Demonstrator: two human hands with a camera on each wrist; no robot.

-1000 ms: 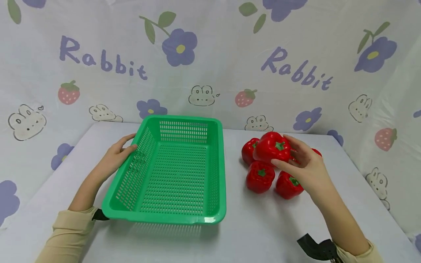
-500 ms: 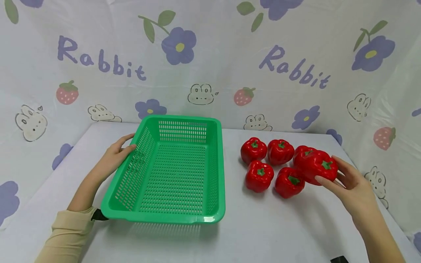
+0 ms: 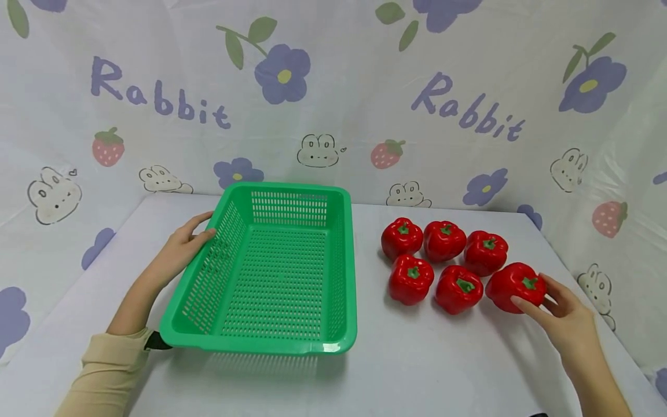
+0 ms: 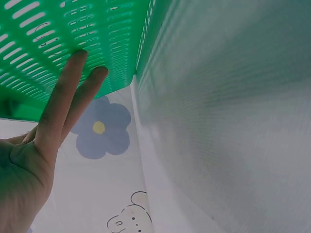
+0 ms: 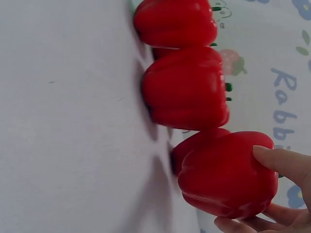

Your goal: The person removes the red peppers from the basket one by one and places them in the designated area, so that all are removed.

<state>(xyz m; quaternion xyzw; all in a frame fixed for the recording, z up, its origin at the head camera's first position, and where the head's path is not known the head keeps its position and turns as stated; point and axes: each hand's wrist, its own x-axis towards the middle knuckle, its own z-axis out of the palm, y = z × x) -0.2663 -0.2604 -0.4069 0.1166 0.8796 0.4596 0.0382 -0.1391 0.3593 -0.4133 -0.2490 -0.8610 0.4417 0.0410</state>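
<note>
My left hand (image 3: 179, 252) holds the left side of a green plastic basket (image 3: 347, 260), thumb at the rim. In the left wrist view, two straight fingers (image 4: 60, 99) lie against its slotted outer wall. My right hand (image 3: 568, 318) grips a red bell pepper (image 3: 513, 286) with a green stem, thumb on the near side and fingers at its right. In the right wrist view this bell pepper (image 5: 228, 174) hangs a little off the white table, its shadow below. Just left of it, several more red bell peppers (image 3: 458, 289) sit in two rows.
The basket stands left of the peppers on a white-covered table (image 3: 417, 365), with nothing inside it. A white curtain (image 3: 333, 87) printed with flowers, rabbits and strawberries hangs behind and at both sides.
My right hand has carried its bell pepper rightward from above the other peppers, then lowered it to the right end of the front row. The left hand and basket have stayed put.
</note>
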